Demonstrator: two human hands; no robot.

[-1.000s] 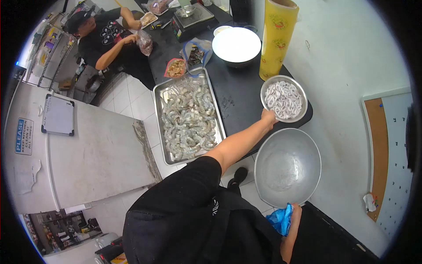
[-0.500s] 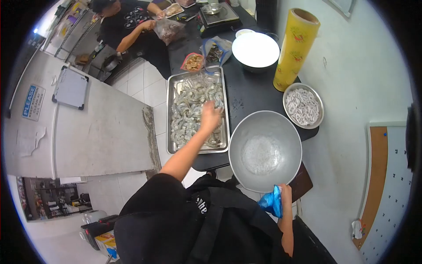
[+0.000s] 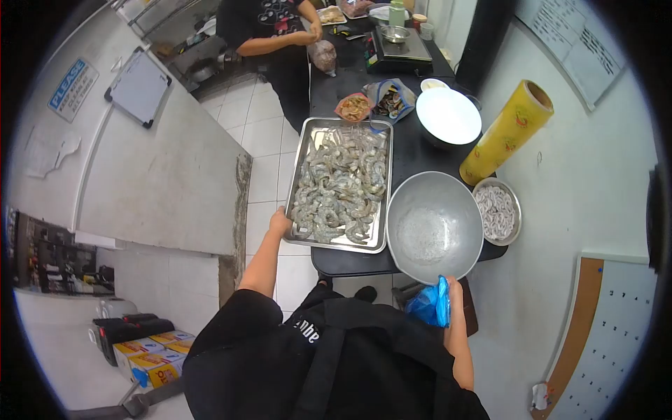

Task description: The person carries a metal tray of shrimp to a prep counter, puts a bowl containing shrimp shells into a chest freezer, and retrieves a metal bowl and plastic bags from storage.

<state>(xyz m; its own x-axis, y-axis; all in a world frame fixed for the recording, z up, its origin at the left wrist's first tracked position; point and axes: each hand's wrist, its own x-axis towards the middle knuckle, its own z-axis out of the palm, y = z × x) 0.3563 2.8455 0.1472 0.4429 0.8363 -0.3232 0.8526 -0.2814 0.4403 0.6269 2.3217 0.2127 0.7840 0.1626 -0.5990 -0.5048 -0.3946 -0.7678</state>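
A metal tray (image 3: 389,210) full of raw shrimp (image 3: 339,182) lies on the black table, its left side jutting past the table edge. My left hand (image 3: 280,222) grips the tray at its near left corner, fingers partly hidden by the rim. To the right of the tray stands a large grey metal bowl (image 3: 434,224) with a little wetness at its bottom. My right hand (image 3: 454,290) is closed on a blue plastic bag (image 3: 432,302) at the bowl's near rim. Whether those fingers also pinch the rim I cannot tell.
A yellow roll of wrap (image 3: 507,133), a bowl of pale rings (image 3: 497,210) and a white-topped bowl (image 3: 449,115) stand on the right. Small bags (image 3: 355,107) and a scale (image 3: 397,50) are farther back. A co-worker (image 3: 273,42) handles a bag across the table.
My left hand has left the shrimp and taken hold of the tray's near left corner. My right hand still holds the blue bag. The camera view has shifted; the co-worker's bag looks bunched up.
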